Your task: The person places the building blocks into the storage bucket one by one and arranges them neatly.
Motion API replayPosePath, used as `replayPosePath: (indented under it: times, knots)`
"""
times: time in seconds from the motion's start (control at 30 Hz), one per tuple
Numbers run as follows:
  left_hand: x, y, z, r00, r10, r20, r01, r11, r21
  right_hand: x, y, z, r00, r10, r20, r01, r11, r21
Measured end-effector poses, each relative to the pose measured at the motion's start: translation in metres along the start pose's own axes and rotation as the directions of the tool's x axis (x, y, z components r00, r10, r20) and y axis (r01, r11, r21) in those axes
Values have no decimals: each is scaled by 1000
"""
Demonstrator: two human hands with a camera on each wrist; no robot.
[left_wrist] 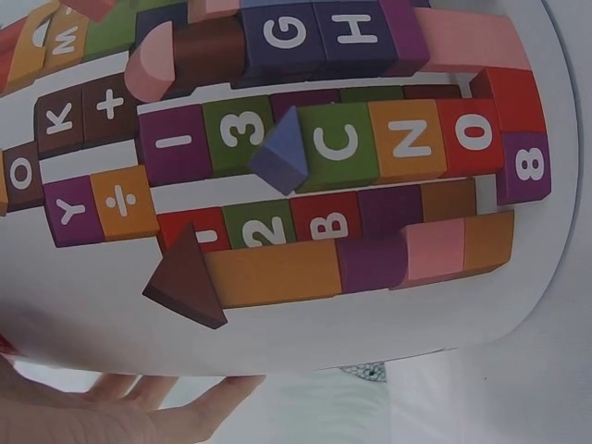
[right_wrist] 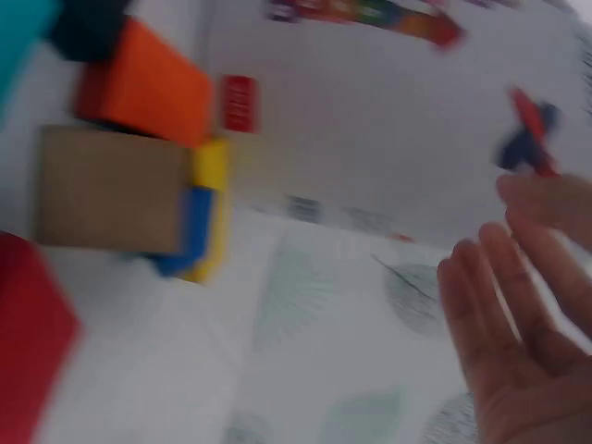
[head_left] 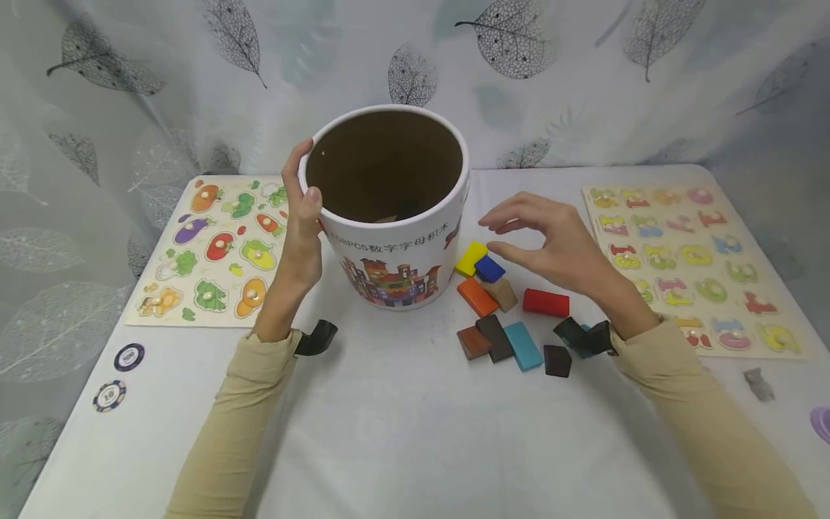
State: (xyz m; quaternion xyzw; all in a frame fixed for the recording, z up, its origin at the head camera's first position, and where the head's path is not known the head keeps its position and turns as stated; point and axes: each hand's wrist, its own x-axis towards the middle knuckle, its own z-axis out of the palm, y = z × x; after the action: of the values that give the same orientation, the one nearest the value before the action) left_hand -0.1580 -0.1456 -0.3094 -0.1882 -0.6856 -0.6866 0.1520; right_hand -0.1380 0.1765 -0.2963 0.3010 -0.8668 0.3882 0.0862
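On the desk [head_left: 389,425], the bucket [head_left: 397,270] is gripped and best steadied at its rim [head_left: 389,224] by the left hand [head_left: 303,232]; near the blocks [head_left: 494,337], nothing is held by the right hand [head_left: 554,234].

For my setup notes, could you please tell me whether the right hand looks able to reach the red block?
Probably yes: the right hand appears empty and close by, and the red block lies uncovered, with no other block on top.
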Motion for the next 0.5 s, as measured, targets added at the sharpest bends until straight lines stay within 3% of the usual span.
replayPosePath:
  times: [0.13, 0.27, 0.4, 0.5]
  knots:
    - [1, 0, -1, 1000, 14, 2, -14, 1000, -5, -8, 12, 22, 980, 184, 82, -180, 982, -48]
    - [1, 0, 0, 1000, 11, 1, -11, 1000, 21, -11, 22, 34, 910, 365, 197, -348, 930, -116]
    - [0, 0, 0, 1000, 6, 0, -6, 999, 36, -9, 30, 41, 848, 456, 269, -430, 890, -153]
    - [0, -1, -1, 1000, 2, 2, -2, 999, 38, -8, 34, 45, 831, 476, 287, -449, 879, -158]
